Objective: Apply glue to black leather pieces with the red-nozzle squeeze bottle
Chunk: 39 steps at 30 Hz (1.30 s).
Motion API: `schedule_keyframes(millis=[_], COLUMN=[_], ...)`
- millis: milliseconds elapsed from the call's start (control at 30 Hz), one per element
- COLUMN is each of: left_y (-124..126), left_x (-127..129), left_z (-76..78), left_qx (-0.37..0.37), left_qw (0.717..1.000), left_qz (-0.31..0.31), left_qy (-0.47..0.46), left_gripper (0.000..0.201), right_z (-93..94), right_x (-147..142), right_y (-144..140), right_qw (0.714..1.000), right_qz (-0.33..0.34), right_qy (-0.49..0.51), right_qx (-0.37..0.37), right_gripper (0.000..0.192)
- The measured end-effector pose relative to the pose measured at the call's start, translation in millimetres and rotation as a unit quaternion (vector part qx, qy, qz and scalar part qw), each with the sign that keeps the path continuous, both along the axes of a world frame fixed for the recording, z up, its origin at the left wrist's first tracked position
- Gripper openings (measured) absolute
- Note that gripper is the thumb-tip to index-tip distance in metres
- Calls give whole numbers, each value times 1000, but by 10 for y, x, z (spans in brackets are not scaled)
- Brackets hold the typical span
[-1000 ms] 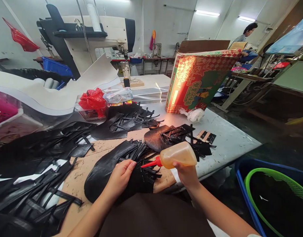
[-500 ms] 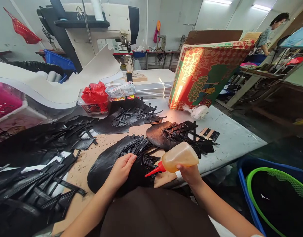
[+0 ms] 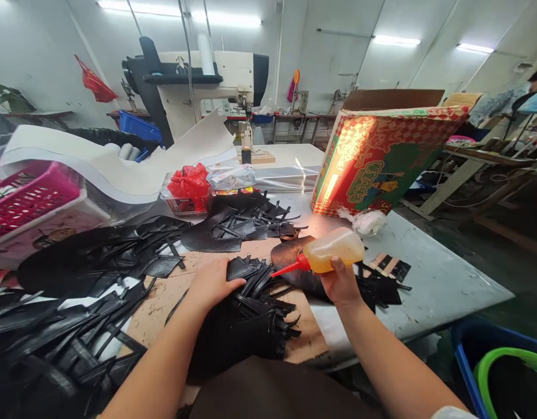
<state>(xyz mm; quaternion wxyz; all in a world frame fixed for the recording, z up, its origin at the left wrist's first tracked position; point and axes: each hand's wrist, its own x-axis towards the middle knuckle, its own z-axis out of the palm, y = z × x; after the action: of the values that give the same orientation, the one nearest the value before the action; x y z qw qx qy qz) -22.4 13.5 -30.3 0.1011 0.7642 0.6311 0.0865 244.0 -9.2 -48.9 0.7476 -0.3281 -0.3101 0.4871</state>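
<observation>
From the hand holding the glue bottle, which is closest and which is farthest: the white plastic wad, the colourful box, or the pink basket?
From the right hand:
1. White plastic wad, just beyond, slightly right.
2. Colourful box, behind the wad.
3. Pink basket, far left across the table.

Far side of the surface (image 3: 443, 273): a printed cardboard box (image 3: 382, 160), red and green, tilted, flap open.
By the box: a crumpled white bag (image 3: 368, 221).
Behind: a sewing machine (image 3: 207, 73).
Middle: a red plastic bag (image 3: 188, 181) on a small tray.
Left edge: a pink basket (image 3: 30, 195).
Lower right: a blue bin (image 3: 478, 361) with a green rim inside.
</observation>
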Motion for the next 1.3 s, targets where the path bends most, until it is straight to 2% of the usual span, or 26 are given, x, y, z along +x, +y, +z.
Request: schedule_keyframes(millis=[100, 233, 333, 533, 800, 1100, 1300], left_y=[-37, -82, -79, -85, -104, -96, -94], left_x=[23, 21, -1, -10, 4, 13, 11], left_z=[-99, -202, -254, -285, -231, -210, -212], left_qx=[19, 101, 146, 160, 137, 139, 150], left_qw=[1000, 994, 988, 982, 984, 983, 982], left_qz=[10, 24, 7, 1, -3, -1, 3], left_qy=[-2, -27, -59, -97, -115, -119, -119], left_gripper=[58, 72, 71, 68, 63, 54, 52], right_z=[13, 10, -4, -5, 12, -54, -51], right_x=[-164, -338, -442, -591, -647, -524, -460], right_y=[170, 378, 520, 669, 663, 547, 455], right_qw=[999, 996, 992, 983, 983, 982, 985], right_qz=[29, 44, 47, 41, 22, 11, 17], right_qy=[-19, -80, -114, -178, -183, -186, -173], right_qx=[-5, 21, 32, 11, 8, -8, -5], right_gripper=[53, 63, 67, 69, 66, 53, 56])
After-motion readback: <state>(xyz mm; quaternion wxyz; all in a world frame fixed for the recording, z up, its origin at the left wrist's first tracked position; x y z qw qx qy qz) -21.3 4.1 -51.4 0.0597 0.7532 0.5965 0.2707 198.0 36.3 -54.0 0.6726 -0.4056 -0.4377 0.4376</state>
